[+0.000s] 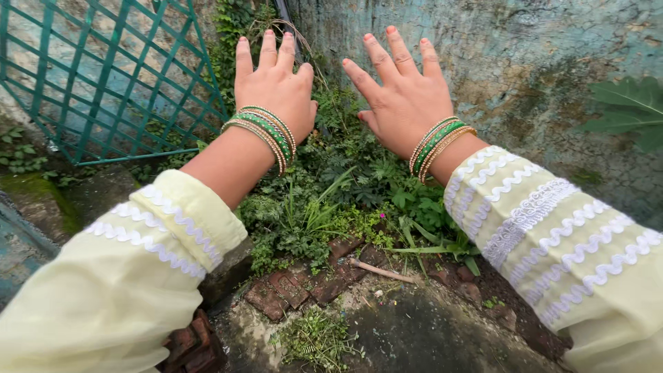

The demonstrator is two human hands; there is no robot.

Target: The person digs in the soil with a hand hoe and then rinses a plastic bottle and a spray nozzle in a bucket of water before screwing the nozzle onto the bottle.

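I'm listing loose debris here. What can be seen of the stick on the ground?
The stick is short, thin, pale brown and looks like dry wood. It lies flat and slanted on dirt beside old red bricks, just below the weeds. Neither hand touches it; both are held open above the plants.

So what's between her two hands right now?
In the head view, a narrow gap separates the left hand and right hand; through it show leafy green weeds growing at the foot of the stained wall.
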